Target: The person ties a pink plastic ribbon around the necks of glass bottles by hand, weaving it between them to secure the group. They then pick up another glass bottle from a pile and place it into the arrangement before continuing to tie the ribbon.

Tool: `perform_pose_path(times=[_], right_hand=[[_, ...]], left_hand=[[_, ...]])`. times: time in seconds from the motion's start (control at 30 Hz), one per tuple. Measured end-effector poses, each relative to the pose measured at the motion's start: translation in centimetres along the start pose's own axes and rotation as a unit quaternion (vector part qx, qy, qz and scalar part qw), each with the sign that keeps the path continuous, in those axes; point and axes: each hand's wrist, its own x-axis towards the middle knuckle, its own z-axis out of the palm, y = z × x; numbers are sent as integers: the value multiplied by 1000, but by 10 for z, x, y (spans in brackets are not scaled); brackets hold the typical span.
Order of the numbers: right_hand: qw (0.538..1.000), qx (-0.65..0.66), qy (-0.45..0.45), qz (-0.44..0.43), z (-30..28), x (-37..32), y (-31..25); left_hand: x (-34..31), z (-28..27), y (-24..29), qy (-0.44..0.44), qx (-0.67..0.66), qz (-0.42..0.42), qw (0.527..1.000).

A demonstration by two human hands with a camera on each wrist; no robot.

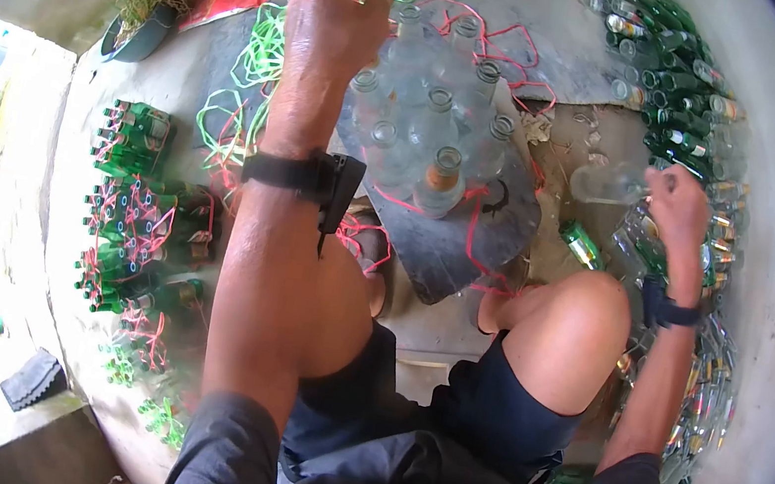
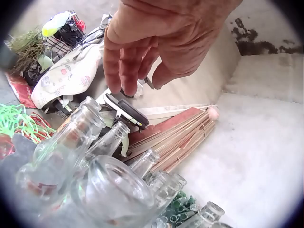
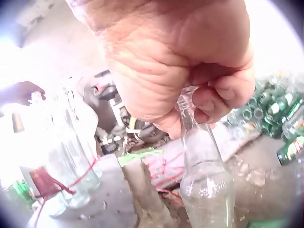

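Observation:
A group of clear glass bottles (image 1: 436, 119) stands upright on a dark slab (image 1: 426, 253) in front of the person's knees. The left hand (image 1: 339, 9) hangs over the bottles' far left side; in the left wrist view the left hand (image 2: 156, 47) has loosely bent fingers with nothing in them, above the bottle mouths (image 2: 118, 185). Off to the right, the right hand (image 1: 678, 207) pinches the neck of one clear bottle (image 1: 607, 183). In the right wrist view thumb and fingers of the right hand (image 3: 180, 61) grip that bottle (image 3: 206, 190) at its top. Pink string (image 1: 474, 230) lies across the slab.
Green bottles (image 1: 132, 139) tied with pink string stand at the left. Many loose green and clear bottles (image 1: 677, 115) line the right wall. Green string (image 1: 264, 48) and a potted plant (image 1: 146, 16) are at the upper left. One green bottle (image 1: 581, 244) lies near the right knee.

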Motion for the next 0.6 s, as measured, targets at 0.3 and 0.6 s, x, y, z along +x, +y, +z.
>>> perform_pose_path(times=[0.3,0.6], right_hand=[[962,143,186,-138,-167,39,-109],[916,308,85,-241,-163,28,-219]], left_hand=[[-5,-1,-3,-15,-3,-53,998],[-3,-11,-6,-57,10,-94,994]])
